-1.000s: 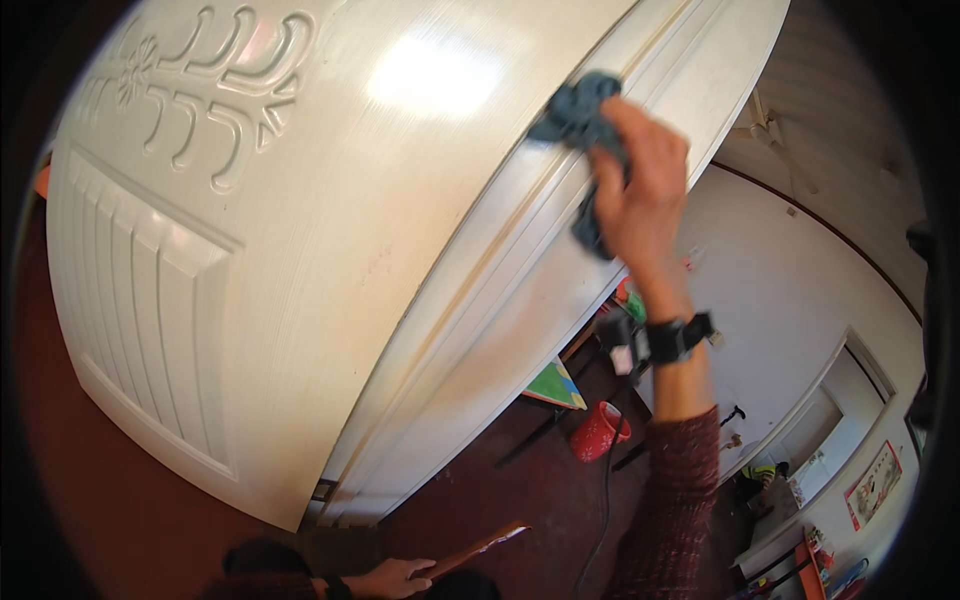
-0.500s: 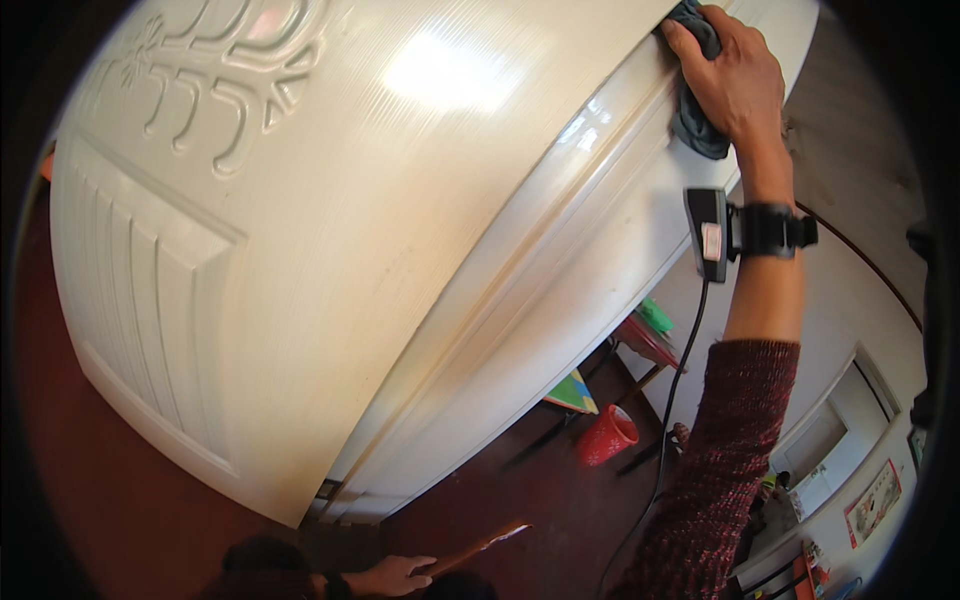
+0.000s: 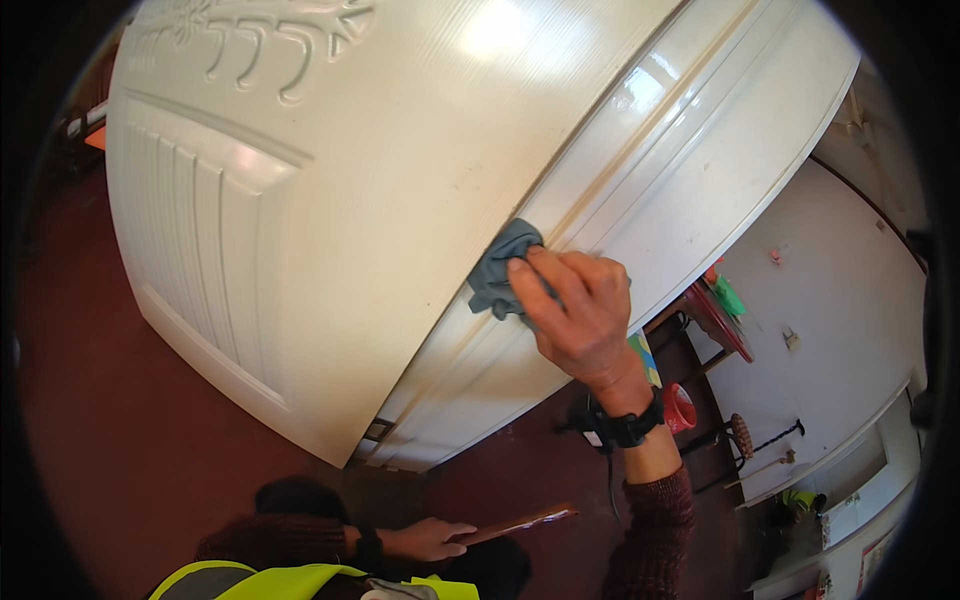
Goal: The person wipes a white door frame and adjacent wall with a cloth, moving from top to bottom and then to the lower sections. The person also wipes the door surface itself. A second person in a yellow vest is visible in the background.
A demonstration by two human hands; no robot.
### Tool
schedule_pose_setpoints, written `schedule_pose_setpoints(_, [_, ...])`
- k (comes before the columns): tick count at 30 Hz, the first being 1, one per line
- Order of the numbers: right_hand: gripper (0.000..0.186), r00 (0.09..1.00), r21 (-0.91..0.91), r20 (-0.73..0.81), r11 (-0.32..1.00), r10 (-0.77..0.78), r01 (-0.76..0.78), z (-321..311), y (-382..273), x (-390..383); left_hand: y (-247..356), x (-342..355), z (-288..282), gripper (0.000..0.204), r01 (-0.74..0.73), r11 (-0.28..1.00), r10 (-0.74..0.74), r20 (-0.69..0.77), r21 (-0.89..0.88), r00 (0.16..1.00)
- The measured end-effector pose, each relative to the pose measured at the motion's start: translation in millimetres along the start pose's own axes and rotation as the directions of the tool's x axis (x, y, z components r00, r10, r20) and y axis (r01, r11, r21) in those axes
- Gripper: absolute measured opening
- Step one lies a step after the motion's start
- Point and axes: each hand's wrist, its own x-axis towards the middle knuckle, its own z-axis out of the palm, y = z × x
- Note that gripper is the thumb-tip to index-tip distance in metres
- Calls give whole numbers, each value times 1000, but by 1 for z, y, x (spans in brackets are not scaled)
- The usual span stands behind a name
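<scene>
My right hand [image 3: 580,310] is closed on a crumpled grey-blue cloth [image 3: 498,278]. It presses the cloth to the white door frame [image 3: 690,190], right beside the edge of the cream door [image 3: 390,220]. Raised patterns and grooved panels cover the door's face. Low at the bottom, my left hand [image 3: 425,540] grips one end of a long, thin, shiny brown strip [image 3: 525,522]; what it is made of I cannot tell. The strip points right, away from the door.
Beyond the frame stand a dark red table [image 3: 718,320], a red bucket [image 3: 679,408] and a stool [image 3: 740,437] near a pale wall [image 3: 830,290]. The floor [image 3: 90,320] is dark red. A dark strike plate [image 3: 378,430] is set low in the frame.
My right hand has come down and left along the frame with the cloth, from the top to mid-height. The view has shifted, and a yellow vest now shows at the bottom.
</scene>
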Motion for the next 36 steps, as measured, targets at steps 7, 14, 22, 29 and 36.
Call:
schedule_pose_setpoints(7, [31,651,355,-545,849,528,-391,-40,77,86,-2,1,-7,65,22,997,-16,-75,78,997])
schedule_pose_setpoints(14, [41,559,394,-587,810,586,-435,-15,112,167,0,-2,-15,61,53,998,-51,-71,27,996])
schedule_pose_setpoints(22, [51,783,291,-368,862,502,-416,35,-20,52,-7,2,0,60,-35,999,37,-91,19,995])
schedule_pose_setpoints(29, [62,905,476,-164,835,393,-276,13,-79,5,-10,7,6,61,1,998,1,-38,56,999])
schedule_pose_setpoints(36, [48,972,-27,-146,981,184,-190,1,-13,85,-18,6,1,62,45,997,-43,-38,70,998])
